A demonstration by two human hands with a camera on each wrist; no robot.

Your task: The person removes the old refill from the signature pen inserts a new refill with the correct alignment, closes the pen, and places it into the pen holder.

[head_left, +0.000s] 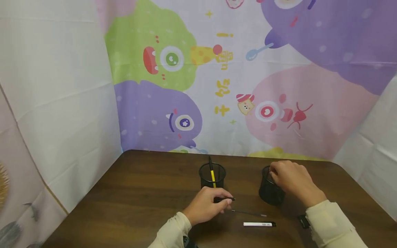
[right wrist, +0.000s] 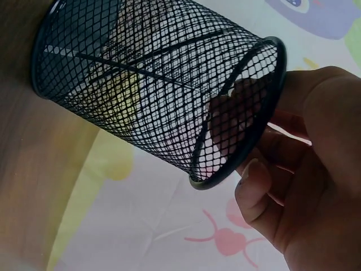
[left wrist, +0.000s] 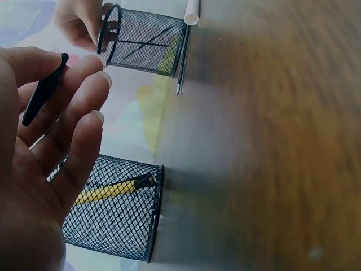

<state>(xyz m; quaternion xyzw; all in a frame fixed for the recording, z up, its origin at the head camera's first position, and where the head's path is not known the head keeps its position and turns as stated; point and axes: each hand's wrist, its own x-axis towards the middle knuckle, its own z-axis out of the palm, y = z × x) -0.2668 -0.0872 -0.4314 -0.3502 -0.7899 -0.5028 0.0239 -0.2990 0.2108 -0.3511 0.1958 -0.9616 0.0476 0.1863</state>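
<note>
Tabletop, one, brown; carries both cups and the loose parts; right grip, one; fingers bent over the rim into the right cup, another finger outside the mesh; whether it has hold of anything, cannot tell; better lifted straight up than dragged across the rim; left grip, one; thumb and fingertip pinched on the black piece, other fingers loosely bent; best held low and steady; right cup, one, black mesh, upright; probably light, so likely to tip under a sideways tug; left cup, one, black mesh, just beyond the left grip; worth giving clearance; yellow pen, one, leaning in the left cup, black end above the rim; sticks, two, thin, dark, seemingly crossed inside the right cup; best taken singly by the upper end; white tube, one, lying on the tabletop, dark at one end; refill, one, thin, lying beyond the tube; may roll if brushed; black piece, one, tapered, in the left grip; smallest, easily dropped.
</note>
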